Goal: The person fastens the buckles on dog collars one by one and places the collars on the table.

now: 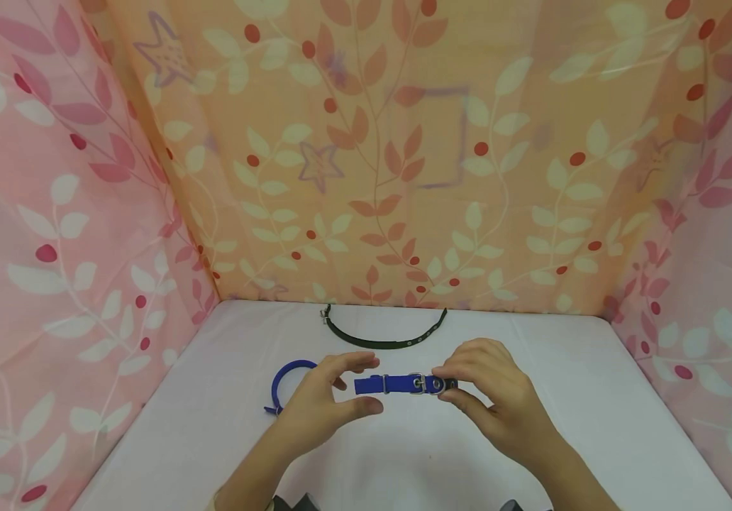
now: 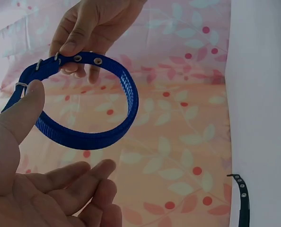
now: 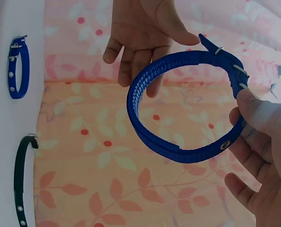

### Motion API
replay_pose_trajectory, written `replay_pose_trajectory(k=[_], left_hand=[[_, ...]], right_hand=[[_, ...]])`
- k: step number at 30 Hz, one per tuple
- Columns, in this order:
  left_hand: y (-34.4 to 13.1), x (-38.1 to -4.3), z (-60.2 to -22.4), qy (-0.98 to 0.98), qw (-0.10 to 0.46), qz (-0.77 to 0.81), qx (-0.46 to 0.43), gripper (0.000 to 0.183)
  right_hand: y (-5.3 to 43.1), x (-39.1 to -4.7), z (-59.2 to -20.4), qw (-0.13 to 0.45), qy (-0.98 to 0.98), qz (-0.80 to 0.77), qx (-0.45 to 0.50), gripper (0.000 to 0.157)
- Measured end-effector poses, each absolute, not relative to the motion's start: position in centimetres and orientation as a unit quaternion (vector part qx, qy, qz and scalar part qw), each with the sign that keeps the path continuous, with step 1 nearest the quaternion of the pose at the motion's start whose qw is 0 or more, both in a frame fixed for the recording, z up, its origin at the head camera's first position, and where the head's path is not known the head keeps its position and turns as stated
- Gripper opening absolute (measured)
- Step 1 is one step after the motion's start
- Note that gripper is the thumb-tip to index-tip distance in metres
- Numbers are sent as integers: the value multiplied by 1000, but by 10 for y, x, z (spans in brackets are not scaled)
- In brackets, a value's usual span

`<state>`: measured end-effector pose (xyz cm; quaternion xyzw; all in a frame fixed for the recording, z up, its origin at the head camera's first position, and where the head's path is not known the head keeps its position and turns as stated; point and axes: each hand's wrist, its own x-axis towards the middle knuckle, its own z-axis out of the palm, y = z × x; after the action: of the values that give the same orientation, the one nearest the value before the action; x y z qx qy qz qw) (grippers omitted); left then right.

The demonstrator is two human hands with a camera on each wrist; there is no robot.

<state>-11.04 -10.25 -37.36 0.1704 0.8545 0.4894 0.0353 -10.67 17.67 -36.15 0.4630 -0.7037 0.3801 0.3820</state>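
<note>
My right hand (image 1: 500, 397) pinches a blue pet collar (image 1: 398, 385) between thumb and fingers, close to its metal buckle. The collar is buckled into a loop and held up over the table. In the right wrist view, the strap's free end points at my left hand (image 3: 143, 35), and metal eyelets show along the band. The left fingers and thumb are spread apart around that end, holding nothing. A second blue collar (image 1: 274, 387) lies looped on the table behind my left hand, which partly hides it.
A dark collar (image 1: 381, 345) with eyelets lies curved at the back of the white table (image 1: 430, 461). Patterned cloth walls (image 1: 372, 177) enclose the back and both sides. Small dark objects (image 1: 305, 502) show at the bottom edge of the head view.
</note>
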Motion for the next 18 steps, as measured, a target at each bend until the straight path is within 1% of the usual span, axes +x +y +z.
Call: replay_pose_trajectory(k=[4,7,12,18], left_hand=[[-102,-112,-374,849,84,490,178,62],[-102,-111,-372,846,98,494,175,63],[-103,-109,-371,829,86,519,188,71],[-101,-106,-369,818,69,544,174,62]], right_hand=[[173,-107,-358,396,-681,376,487,25],[172,-107,-357,399,-679,373,490,25],[175,-106,-358,384,-687,374,491,25],[179,-107,-364,365,-721,367,461,25]])
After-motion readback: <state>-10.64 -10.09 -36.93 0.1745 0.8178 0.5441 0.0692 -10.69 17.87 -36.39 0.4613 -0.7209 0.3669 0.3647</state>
